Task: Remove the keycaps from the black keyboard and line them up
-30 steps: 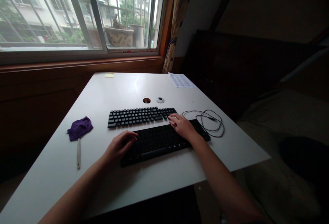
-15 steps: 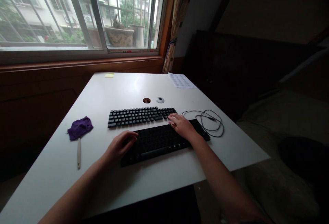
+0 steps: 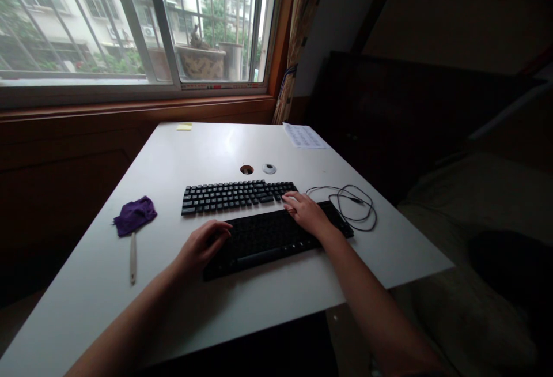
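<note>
Keyboard base point(image 3: 268, 238), black, lies at the centre of my clock on the white bench point(image 3: 401, 253), askew, its right end swung away from me. Key tops cannot be made out on its dark face.

Hands: apart from each other. My left hand point(image 3: 202, 241) lies curled over the base at nine o'clock; whether it grips cannot be determined. My right hand point(image 3: 306, 213) reaches across the base at one o'clock, its fingertips at the end of the black keycaps point(image 3: 220, 197); whether a cap is pinched cannot be told.

Risks, in my judgement:
1. The keycaps, set out in rows at twelve o'clock, appear loose. A brush from my right fingers could scatter that end and lose the order.
2. A cap knocked further could drop into the round hole point(image 3: 246, 170) at eleven o'clock.
3. The black cable point(image 3: 358, 200), looped at two o'clock, could snag on my right forearm and drag.
4. Uneven pressure from my left hand could pivot the base into the lowest row.
</note>
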`<action>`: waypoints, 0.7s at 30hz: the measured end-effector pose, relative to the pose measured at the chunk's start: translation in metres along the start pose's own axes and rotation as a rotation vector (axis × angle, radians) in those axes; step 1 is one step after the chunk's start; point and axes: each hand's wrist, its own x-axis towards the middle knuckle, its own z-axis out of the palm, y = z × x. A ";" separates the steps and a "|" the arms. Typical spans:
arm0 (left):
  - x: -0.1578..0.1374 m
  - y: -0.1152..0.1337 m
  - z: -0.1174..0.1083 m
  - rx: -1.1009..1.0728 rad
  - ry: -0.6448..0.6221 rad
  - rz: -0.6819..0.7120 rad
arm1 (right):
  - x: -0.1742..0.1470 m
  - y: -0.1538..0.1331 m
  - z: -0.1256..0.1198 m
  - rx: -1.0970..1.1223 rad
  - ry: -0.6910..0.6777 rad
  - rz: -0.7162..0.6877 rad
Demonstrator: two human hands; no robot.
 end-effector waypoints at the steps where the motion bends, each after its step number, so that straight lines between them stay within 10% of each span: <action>1: 0.000 0.000 0.000 -0.001 0.002 0.001 | 0.000 0.000 0.000 0.002 0.001 0.001; 13: 0.000 0.000 0.000 0.003 0.002 0.004 | 0.000 -0.003 -0.005 0.026 0.027 0.007; 21: -0.001 -0.003 0.001 0.016 -0.008 0.022 | -0.028 0.014 -0.050 0.161 0.339 0.148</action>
